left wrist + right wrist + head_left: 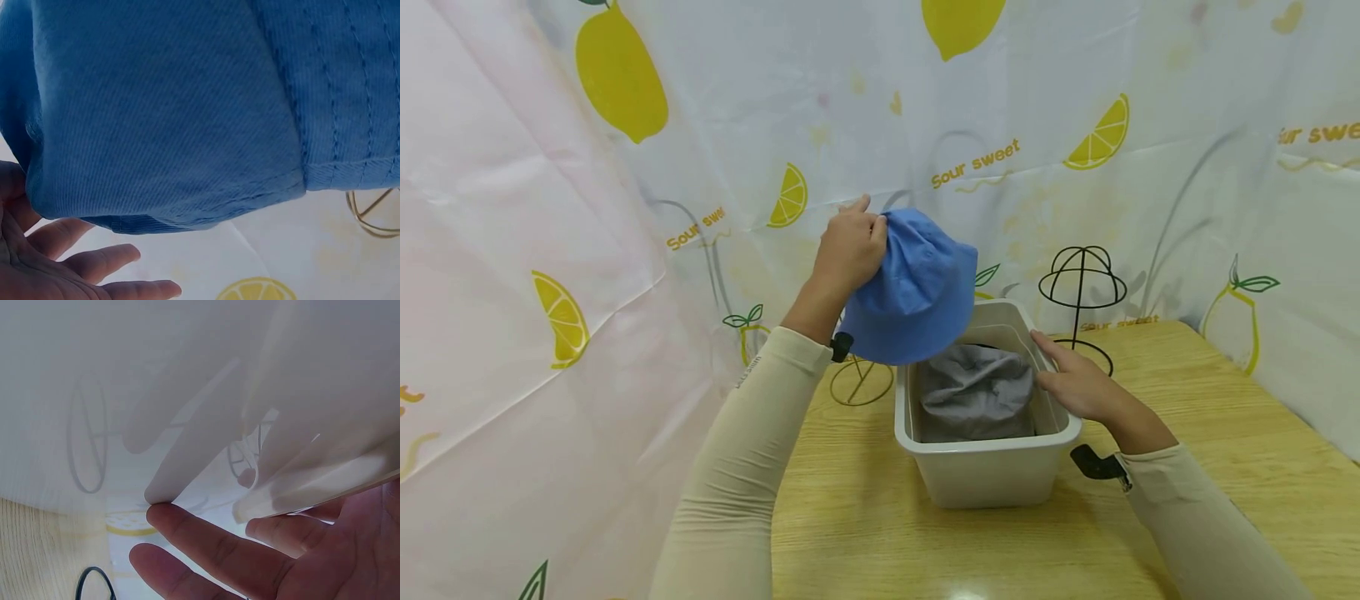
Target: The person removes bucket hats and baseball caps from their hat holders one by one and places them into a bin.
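My left hand (852, 246) pinches a blue bucket hat (917, 275) by its crown and holds it up over the left rear part of a white plastic bin (992, 475). In the left wrist view the hat (169, 112) fills most of the picture, and several fingers of the hand (69, 262) spread loose below it. My right hand (1078, 383) grips the bin's right rim. Its fingers (219, 547) lie along the bin's outer wall in the right wrist view. A crumpled grey cloth item (977, 392) lies inside the bin; its kind is unclear.
A black wire hat stand (1078, 292) stands behind the bin on the right. At the left, a gold wire stand (859, 383) is mostly hidden by the hat. Both stand on the wooden table (850, 517), with a lemon-print curtain (850, 100) behind.
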Available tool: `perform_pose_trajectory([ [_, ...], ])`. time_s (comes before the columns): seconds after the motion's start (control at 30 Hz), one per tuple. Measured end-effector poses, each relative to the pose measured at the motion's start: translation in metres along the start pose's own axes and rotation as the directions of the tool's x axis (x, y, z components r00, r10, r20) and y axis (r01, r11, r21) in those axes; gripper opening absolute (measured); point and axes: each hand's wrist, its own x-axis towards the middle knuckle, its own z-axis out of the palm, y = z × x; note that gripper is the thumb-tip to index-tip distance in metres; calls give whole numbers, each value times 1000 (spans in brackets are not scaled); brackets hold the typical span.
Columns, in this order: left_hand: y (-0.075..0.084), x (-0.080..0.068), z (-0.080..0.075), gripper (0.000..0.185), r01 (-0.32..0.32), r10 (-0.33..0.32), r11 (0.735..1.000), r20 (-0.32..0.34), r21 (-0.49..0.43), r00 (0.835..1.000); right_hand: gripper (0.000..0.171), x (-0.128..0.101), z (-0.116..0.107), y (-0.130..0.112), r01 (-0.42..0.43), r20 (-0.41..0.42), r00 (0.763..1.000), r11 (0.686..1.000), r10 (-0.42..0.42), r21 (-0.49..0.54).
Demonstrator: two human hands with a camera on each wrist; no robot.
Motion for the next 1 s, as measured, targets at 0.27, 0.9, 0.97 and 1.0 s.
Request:
perform_pose_trajectory([
  [0.27,12,-4,9,50,-14,15,996,12,-88,1000,70,1,1,0,1,-2,1000,1000,-1,5],
  [0.9,45,-14,29,53,-38,43,995,53,-88,998,72,3,1,1,-11,-5,1000,1000,11,-28],
  [0.97,48,-15,31,52,-41,45,995,49,-86,998,73,3,1,1,-8,-7,1000,999,8,-32],
  [1.0,49,-16,32,52,-41,46,995,47,-93,998,72,3,1,2,-7,-10,1000,999,6,-35],
])
